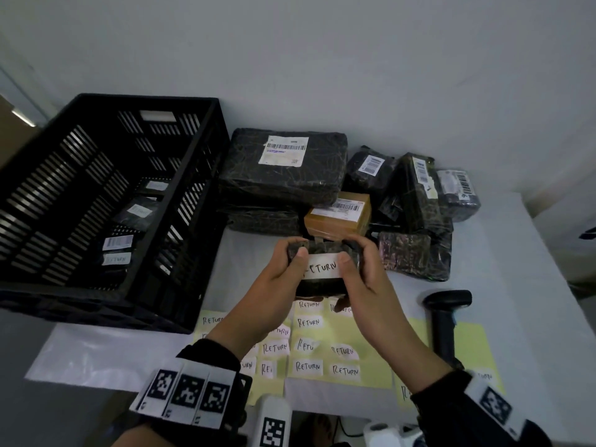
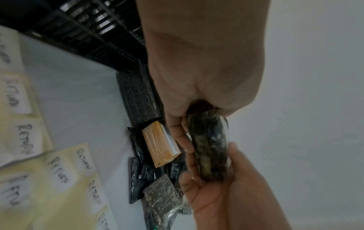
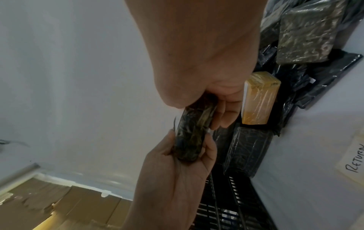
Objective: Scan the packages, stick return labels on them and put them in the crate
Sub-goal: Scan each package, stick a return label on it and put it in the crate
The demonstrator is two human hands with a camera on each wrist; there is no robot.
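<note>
A small dark wrapped package point(image 1: 322, 283) is held above the table between both hands. A white RETURN label point(image 1: 322, 267) lies across its top face. My left hand point(image 1: 285, 269) grips its left end, thumb on the label's left edge. My right hand point(image 1: 358, 269) grips the right end, thumb on the label's right edge. The wrist views show the same package point(image 2: 209, 147) point(image 3: 189, 137) edge-on, with fingers curled round both ends. The black slatted crate point(image 1: 180, 201) stands at the left and holds several labelled packages point(image 1: 117, 250).
A pile of dark wrapped packages point(image 1: 283, 169) and a brown box point(image 1: 338, 217) with barcode labels sits behind the hands. Yellow sheets of RETURN labels point(image 1: 322, 350) lie near the front edge. A black handheld scanner point(image 1: 445, 321) lies at the right.
</note>
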